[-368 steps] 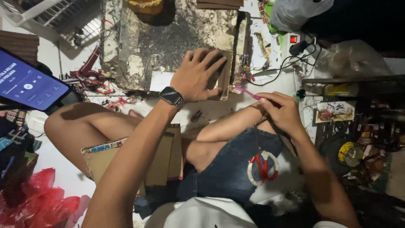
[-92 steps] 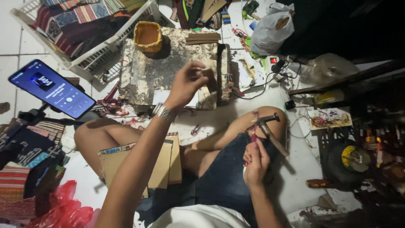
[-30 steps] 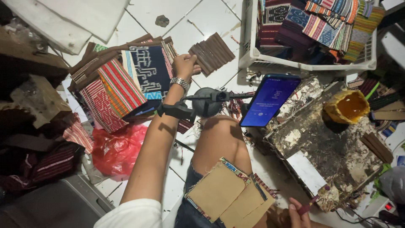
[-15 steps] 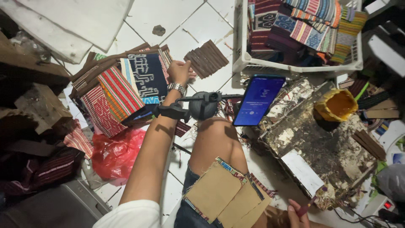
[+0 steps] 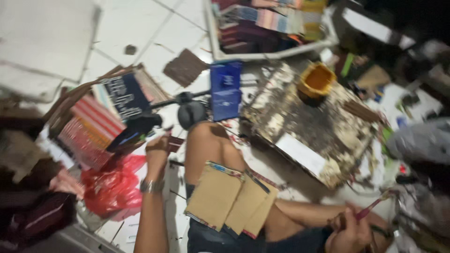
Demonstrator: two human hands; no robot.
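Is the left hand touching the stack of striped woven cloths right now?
Apart. The head view shows the left hand, holding a small dark piece, with floor visible between it and the stack of striped woven cloths.

Home craft workspace: white tiled floor (image 5: 56, 33), stacked woven fabric pieces (image 5: 89, 126), glue-stained work board (image 5: 323, 131), basket of textiles (image 5: 272, 23).

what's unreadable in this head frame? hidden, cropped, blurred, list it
- Head view, left hand: motion blur hides what the small dark reddish piece at its fingertips is.
- Right hand: cut by the bottom edge; its grip on the thin pink stick is unclear.
- Blue glowing phone screen: smeared.
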